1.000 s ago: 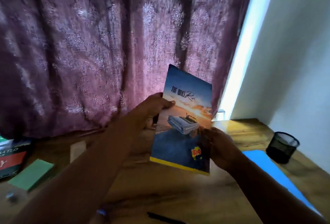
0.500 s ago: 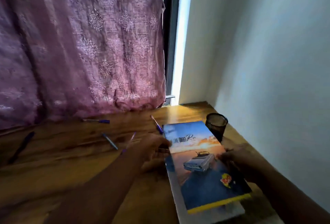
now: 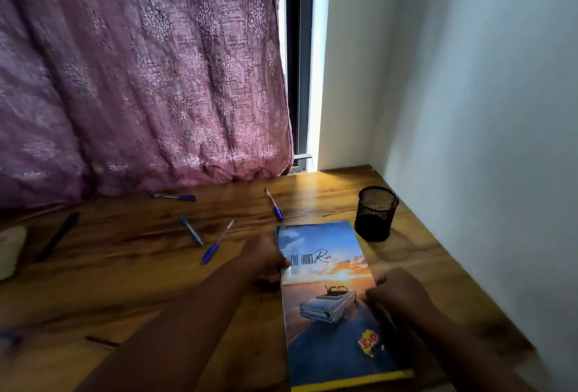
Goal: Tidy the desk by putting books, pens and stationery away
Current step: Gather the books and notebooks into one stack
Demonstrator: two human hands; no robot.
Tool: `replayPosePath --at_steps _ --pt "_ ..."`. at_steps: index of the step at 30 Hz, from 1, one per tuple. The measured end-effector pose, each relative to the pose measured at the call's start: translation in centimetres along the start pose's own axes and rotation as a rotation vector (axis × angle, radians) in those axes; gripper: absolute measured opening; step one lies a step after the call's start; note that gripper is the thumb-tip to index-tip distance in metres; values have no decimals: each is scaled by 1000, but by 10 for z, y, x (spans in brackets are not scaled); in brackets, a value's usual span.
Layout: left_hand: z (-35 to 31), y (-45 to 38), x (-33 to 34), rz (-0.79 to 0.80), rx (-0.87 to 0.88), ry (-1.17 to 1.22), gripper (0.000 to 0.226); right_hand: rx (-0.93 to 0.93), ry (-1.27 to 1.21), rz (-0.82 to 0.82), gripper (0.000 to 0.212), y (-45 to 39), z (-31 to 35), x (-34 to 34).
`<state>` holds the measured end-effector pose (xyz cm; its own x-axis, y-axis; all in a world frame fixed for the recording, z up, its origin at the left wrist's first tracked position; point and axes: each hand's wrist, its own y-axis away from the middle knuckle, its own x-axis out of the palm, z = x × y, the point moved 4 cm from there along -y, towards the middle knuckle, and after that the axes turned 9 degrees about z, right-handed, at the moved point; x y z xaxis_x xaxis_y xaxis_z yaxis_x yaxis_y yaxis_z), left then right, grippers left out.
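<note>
- Book (image 3: 331,298), a thin glossy paperback w/ a sunset-and-convertible cover, yellow strip along its near edge, lay flat on the wooden table (image 3: 140,291) at the right side, near the wall.
- Left hand (image 3: 262,260) sat at the book's left edge; fingers curled, thumb tip on the cover by the title, pinching that edge.
- Right hand (image 3: 397,294) was at the book's right edge, fingers bent inward & touching the cover rim; whether they really gripped it or just rested there couldn't be told.
- Pen cup (image 3: 377,216), black wire mesh, round, stood upright just beyond the book's far right corner, close but apart from it.
- Five pens lay loose on the table: pen w/ blue cap (image 3: 274,204) near the book's far left corner; long slim blue pen (image 3: 219,241) tilted; short teal pen (image 3: 191,230) beside it; another blue-capped pen (image 3: 175,197) by the curtain hem; dark pen (image 3: 58,235) far left.
- Table grain: warm, streaked, w/ a slight sheen.
- Mauve curtain (image 3: 140,79), woven w/ a floral pattern, hung in folds down to the table's back edge.
- White plain wall (image 3: 469,110) at right.
</note>
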<state>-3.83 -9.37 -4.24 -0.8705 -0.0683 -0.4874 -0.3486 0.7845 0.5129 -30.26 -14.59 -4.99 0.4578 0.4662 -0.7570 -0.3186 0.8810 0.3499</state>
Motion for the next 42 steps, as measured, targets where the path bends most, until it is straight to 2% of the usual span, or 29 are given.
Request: replayPosePath --at_steps 5,10,13,16,21,25,28,30,32,34,37,42 --pt "-1 1 9 -115 70 -305 23 -20 123 -73 23 4 -1 5" --pt "5 15 7 -39 102 -297 18 -28 265 -14 17 11 17 -2" --pt "20 29 -18 -47 104 -314 30 -114 336 -72 41 11 66 3" --pt "45 55 -73 -147 83 -309 41 -314 299 -49 51 14 143 31" --pt "126 113 -196 -372 33 -151 38 -569 332 86 42 47 281 109" --pt "210 163 -302 -492 -69 -195 38 -697 307 222 38 78 387 189" --pt "285 191 -385 -594 -124 -182 50 -737 233 269 37 102 462 252" --pt "337 209 -439 -636 -168 -168 49 -725 158 312 36 109 512 306" --pt "380 226 -479 -637 -193 -158 39 -739 84 375 14 117 554 352" --pt "419 240 -518 -668 -213 -200 38 -762 -8 430 6 124 595 394" --pt "465 236 -563 -634 -303 -240 40 -673 -69 510 18 120 643 444" --pt "501 204 -612 -580 -295 -211 36 -610 -106 522 15 87 708 499"
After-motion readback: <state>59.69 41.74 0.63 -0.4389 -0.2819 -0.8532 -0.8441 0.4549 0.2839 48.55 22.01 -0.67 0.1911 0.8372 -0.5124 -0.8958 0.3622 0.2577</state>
